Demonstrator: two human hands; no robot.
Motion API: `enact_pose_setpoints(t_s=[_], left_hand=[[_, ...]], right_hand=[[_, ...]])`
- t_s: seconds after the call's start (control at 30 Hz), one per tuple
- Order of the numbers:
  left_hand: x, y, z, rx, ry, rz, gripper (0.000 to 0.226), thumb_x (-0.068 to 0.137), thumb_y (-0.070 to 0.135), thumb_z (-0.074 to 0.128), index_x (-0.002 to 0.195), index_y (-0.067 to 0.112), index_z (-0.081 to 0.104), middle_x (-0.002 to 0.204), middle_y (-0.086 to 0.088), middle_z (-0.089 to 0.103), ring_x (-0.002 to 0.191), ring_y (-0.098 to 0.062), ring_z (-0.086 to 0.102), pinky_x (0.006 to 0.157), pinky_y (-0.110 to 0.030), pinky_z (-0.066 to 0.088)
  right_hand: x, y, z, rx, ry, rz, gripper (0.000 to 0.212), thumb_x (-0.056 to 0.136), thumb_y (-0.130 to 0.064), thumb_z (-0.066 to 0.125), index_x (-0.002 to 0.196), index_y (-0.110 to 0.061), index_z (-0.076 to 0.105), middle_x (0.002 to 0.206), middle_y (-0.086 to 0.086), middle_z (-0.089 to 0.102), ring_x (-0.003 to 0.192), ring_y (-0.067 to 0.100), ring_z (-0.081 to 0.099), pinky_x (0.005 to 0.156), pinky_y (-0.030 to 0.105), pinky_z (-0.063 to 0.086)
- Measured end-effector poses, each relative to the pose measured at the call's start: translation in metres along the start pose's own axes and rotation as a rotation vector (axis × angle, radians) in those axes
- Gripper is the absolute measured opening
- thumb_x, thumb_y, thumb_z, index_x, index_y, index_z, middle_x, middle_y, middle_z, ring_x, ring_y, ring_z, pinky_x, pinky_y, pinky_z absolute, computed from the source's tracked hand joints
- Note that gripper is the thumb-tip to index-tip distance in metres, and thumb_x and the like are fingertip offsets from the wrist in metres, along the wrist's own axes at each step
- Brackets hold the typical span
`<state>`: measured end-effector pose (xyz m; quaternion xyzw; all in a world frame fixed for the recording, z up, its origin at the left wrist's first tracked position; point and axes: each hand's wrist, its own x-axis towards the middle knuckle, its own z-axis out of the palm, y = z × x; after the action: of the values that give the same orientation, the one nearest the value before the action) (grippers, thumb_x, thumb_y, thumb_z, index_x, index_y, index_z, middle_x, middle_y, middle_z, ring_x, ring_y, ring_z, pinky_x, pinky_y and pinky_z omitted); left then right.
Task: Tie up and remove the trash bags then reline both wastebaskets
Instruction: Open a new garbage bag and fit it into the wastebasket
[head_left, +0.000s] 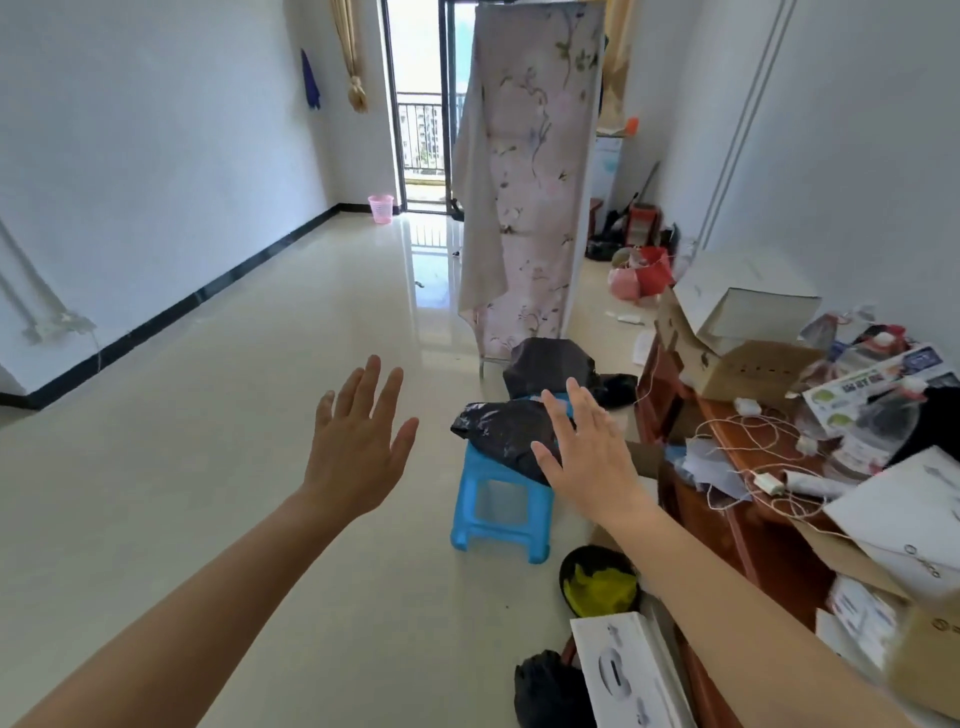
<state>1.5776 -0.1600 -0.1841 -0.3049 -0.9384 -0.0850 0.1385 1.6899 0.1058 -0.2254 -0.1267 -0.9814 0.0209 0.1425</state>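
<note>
Our left hand (358, 447) and right hand (587, 449) hover, fingers spread, holding nothing. A black plastic trash bag (493, 428) rests on a blue plastic stool (470, 488); the far pink lattice wastebasket (381, 209) seems unlined, so we judge relining pending.

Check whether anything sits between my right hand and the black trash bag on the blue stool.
Nothing visible does. The right hand, fingers spread, overlaps the black trash bag on the blue stool; whether it touches is unclear.
</note>
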Motion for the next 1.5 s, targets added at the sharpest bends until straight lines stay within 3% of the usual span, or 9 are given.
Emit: enact_pose_setpoints(t_s=[0.43, 0.63, 0.73, 0.93, 1.1, 1.27, 1.33, 1.43, 1.5], left_hand=[[0.318, 0.001, 0.175, -0.005, -0.225, 0.225, 0.076, 0.094, 0.058, 0.007, 0.157, 0.018, 0.022, 0.165, -0.012, 0.014, 0.150, -0.034, 0.022, 0.117, -0.054, 0.025], [0.448, -0.004, 0.231, -0.029, -0.265, 0.282, 0.063, 0.103, 0.050, 0.025, 0.157, 0.020, 0.019, 0.166, -0.011, 0.010, 0.152, -0.032, 0.015, 0.121, -0.052, 0.019], [0.500, -0.010, 0.275, -0.061, -0.302, 0.319, 0.065, 0.100, 0.052, 0.022, 0.157, 0.019, 0.021, 0.166, -0.011, 0.013, 0.152, -0.033, 0.016, 0.121, -0.051, 0.019], [0.579, -0.016, 0.394, -0.097, -0.587, 0.367, 0.063, 0.103, 0.052, 0.024, 0.158, 0.022, 0.013, 0.167, -0.008, 0.003, 0.153, -0.030, 0.007, 0.122, -0.048, 0.013], [0.595, -0.017, 0.492, -0.121, -0.824, 0.405, 0.060, 0.105, 0.044, 0.030, 0.158, 0.022, 0.012, 0.167, -0.007, 0.002, 0.153, -0.030, 0.006, 0.122, -0.047, 0.012], [0.549, -0.025, 0.610, -0.078, -0.984, 0.415, 0.059, 0.105, 0.027, 0.036, 0.158, 0.019, 0.013, 0.167, -0.007, -0.001, 0.153, -0.030, 0.004, 0.121, -0.047, 0.018], [0.526, -0.027, 0.654, -0.054, -0.982, 0.423, 0.061, 0.102, 0.019, 0.042, 0.157, 0.017, 0.016, 0.167, -0.008, -0.004, 0.153, -0.031, 0.004, 0.118, -0.049, 0.024], [0.498, -0.025, 0.711, -0.021, -0.952, 0.412, 0.064, 0.100, 0.015, 0.045, 0.157, 0.016, 0.015, 0.167, -0.008, -0.004, 0.152, -0.031, 0.006, 0.114, -0.049, 0.030], [0.484, -0.025, 0.740, 0.010, -0.934, 0.397, 0.063, 0.101, 0.019, 0.044, 0.157, 0.016, 0.016, 0.166, -0.009, 0.008, 0.151, -0.031, 0.014, 0.112, -0.048, 0.032]], right_hand=[[0.241, 0.120, 0.149, 0.068, -0.125, 0.277, 0.069, 0.101, -0.054, 0.032, 0.158, -0.021, 0.013, 0.164, 0.015, 0.013, 0.151, 0.031, 0.018, 0.120, 0.047, 0.026], [0.353, 0.159, 0.187, 0.064, -0.222, 0.370, 0.067, 0.102, -0.053, 0.030, 0.157, -0.018, 0.018, 0.164, 0.017, 0.016, 0.150, 0.032, 0.020, 0.120, 0.046, 0.026], [0.391, 0.172, 0.214, 0.060, -0.280, 0.408, 0.065, 0.103, -0.052, 0.028, 0.158, -0.019, 0.019, 0.164, 0.015, 0.017, 0.151, 0.030, 0.018, 0.120, 0.044, 0.024], [0.418, 0.197, 0.288, 0.120, -0.441, 0.671, 0.063, 0.102, -0.049, 0.036, 0.155, -0.018, 0.025, 0.162, 0.013, 0.024, 0.146, 0.031, 0.029, 0.115, 0.046, 0.034], [0.418, 0.198, 0.365, 0.211, -0.609, 0.858, 0.057, 0.103, -0.043, 0.038, 0.154, -0.018, 0.031, 0.160, 0.011, 0.028, 0.141, 0.031, 0.036, 0.109, 0.043, 0.038], [0.408, 0.194, 0.480, 0.368, -0.573, 1.131, 0.048, 0.105, -0.034, 0.039, 0.148, -0.012, 0.041, 0.152, 0.014, 0.038, 0.139, 0.030, 0.037, 0.106, 0.040, 0.039], [0.402, 0.187, 0.528, 0.377, -0.572, 1.186, 0.054, 0.104, -0.034, 0.042, 0.152, -0.012, 0.033, 0.156, 0.017, 0.031, 0.141, 0.034, 0.034, 0.107, 0.044, 0.039], [0.391, 0.176, 0.585, 0.354, -0.573, 1.210, 0.068, 0.102, -0.035, 0.046, 0.157, -0.009, 0.017, 0.162, 0.020, 0.020, 0.149, 0.036, 0.020, 0.118, 0.045, 0.026], [0.384, 0.170, 0.609, 0.358, -0.556, 1.215, 0.073, 0.101, -0.035, 0.049, 0.157, -0.006, 0.014, 0.156, 0.019, 0.034, 0.144, 0.035, 0.031, 0.118, 0.046, 0.028]])
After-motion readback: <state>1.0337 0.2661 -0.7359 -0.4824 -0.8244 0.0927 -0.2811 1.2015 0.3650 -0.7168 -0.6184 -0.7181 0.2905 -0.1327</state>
